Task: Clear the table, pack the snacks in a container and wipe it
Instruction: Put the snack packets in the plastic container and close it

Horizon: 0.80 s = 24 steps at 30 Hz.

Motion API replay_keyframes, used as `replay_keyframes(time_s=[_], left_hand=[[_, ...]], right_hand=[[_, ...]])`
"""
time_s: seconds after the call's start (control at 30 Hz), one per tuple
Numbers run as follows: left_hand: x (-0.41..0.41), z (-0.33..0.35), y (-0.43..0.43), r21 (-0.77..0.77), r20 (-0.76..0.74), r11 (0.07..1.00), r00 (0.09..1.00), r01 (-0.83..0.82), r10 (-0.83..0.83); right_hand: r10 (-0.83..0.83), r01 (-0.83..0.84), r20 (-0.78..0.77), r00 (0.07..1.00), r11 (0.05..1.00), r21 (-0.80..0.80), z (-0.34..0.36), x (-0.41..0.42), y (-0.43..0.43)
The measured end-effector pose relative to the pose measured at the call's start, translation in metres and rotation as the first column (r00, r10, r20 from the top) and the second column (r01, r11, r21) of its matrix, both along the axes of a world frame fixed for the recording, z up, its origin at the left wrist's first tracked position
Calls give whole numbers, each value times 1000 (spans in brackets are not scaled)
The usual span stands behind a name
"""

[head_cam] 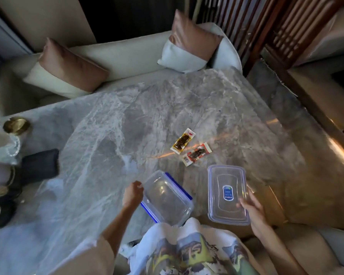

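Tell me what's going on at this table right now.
A person is at a grey marble table getting ready to pack snacks. Their left hand grips the rim of an empty clear plastic container with blue clips, while their right hand holds its clear rectangular lid, which is off and beside the container. Two small snack packets, one yellow-edged and one red-edged, lie on the marble just beyond, not yet packed.
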<state>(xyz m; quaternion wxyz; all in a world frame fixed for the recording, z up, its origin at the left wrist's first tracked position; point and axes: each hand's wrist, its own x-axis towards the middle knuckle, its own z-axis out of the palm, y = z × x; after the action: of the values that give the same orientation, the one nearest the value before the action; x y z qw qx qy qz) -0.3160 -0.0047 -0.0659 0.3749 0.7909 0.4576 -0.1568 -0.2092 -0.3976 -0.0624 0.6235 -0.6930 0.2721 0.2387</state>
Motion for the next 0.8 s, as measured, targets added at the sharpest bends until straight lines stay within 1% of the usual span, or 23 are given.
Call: replay_keyframes(time_s=[0.07,0.17,0.27,0.4,0.47,0.67,0.77,0.8], left_hand=[[-35,-2,-2,2,13,993,993,-115,115],[-87,-10,-10,5,14,969,969,-247,246],[-122,-7,-25,-34,47,898,897,-438,439],[-135,-4,-38,-156,60,786,788,-599,613],[-133,-2,-39,-170,72,761,763,-626,643],[-131,1,-38,-103,69,795,793,-598,606],[-134,-1,-33,-88,72,808,805,-583,589],[-133,-1,-33,-89,75,814,811,-574,580]], right_hand=[[58,-58,-27,998,998,-18,-5,2,9],[185,-187,-44,982,981,-47,-10,7,38],[315,-317,-59,947,947,-41,-20,7,72],[434,-437,-59,899,897,-59,-28,2,108],[485,-487,-49,873,870,-76,-28,-2,124],[515,-511,-25,857,840,-186,-28,-13,143],[581,-556,8,814,783,-280,-29,-14,144],[617,-578,12,787,744,-335,-27,-13,144]])
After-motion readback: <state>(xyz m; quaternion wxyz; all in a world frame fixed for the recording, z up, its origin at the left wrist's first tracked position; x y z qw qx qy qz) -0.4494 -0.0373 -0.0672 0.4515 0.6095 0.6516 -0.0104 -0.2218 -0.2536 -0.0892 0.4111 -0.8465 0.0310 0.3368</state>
